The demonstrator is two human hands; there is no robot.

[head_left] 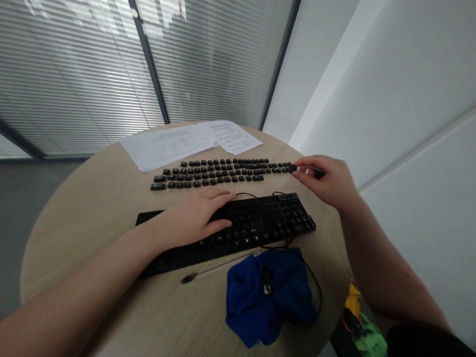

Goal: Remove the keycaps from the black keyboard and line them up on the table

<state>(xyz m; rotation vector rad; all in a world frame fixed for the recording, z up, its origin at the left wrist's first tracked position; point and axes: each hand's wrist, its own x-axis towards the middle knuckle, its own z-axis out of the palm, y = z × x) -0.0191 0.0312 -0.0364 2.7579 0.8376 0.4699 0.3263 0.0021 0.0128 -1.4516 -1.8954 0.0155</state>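
Note:
My left hand (203, 215) lies across the black keyboard (260, 213), its fingers stretched out over the keys and holding nothing. Part of the keyboard, including its left side, is hidden under that hand and forearm. Beyond it, loose black keycaps (211, 175) are set out in several rows on the table. At the right end of these rows, my right hand (327, 179) pinches a black keycap (292, 168) between thumb and fingertips. A small dark object (319, 172) also shows inside the right hand; its kind cannot be made out.
Printed paper sheets (178, 144) lie at the back of the round wooden table (74, 238). In front of the keyboard are a blue cloth (253, 292), a black cable with a USB plug (267, 283) and a thin stick with a dark end (189, 278). A white wall (420, 124) stands at right.

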